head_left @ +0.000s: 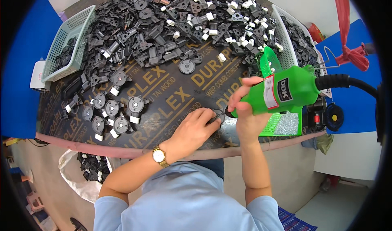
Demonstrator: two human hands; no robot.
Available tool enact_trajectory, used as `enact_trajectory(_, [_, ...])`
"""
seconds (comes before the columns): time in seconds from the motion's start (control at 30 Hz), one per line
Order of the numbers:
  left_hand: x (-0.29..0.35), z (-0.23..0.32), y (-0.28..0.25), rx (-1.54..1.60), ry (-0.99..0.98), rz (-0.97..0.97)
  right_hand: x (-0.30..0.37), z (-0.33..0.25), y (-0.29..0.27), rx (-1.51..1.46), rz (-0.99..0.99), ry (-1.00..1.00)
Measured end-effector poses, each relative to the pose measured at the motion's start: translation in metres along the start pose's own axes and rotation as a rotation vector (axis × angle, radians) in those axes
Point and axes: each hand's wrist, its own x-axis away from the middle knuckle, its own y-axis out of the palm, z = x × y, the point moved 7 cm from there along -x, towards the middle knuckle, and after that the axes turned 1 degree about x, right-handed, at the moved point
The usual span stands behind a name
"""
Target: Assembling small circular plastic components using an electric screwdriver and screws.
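My left hand (192, 131), with a gold watch on the wrist, pinches a small round black plastic part (221, 114) against the tabletop; the fingers cover most of it. In my right hand (250, 123) is a green electric screwdriver (281, 90), gripped near its front end and lying almost level. Its dark tip (229, 112) points at the round part, close to my left fingertips; whether they touch cannot be made out. Left of my left hand lie several round black assemblies (112, 108) with white tabs. A loose black disc (187, 66) rests farther back.
A large heap of black plastic parts (163, 31) with white pieces covers the far table. Pale baskets (83, 29) (284, 33) flank it. At right is a green tray (301, 129) of small metal screws (287, 124). A black cable (363, 86) and red cloth strip (345, 27) hang by the screwdriver.
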Motion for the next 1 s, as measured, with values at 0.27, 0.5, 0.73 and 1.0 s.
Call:
enact_trajectory(0.27, [0.008, -0.008, 0.010, -0.089, -0.103, -0.048, -0.011, -0.043, -0.103, 0.156, 0.244, -0.222])
enact_trajectory(0.5, [0.000, 0.000, 0.013, -0.065, -0.154, -0.129, -0.001, -0.015, -0.160, 0.210, 0.309, -0.149])
enact_trajectory(0.73, [-0.003, -0.002, 0.006, -0.110, -0.160, -0.139, 0.002, -0.006, -0.162, 0.203, 0.297, -0.125])
enact_trajectory(1.0, [-0.012, -0.009, 0.005, -0.074, -0.206, -0.040, 0.002, -0.003, -0.161, 0.212, 0.271, -0.134])
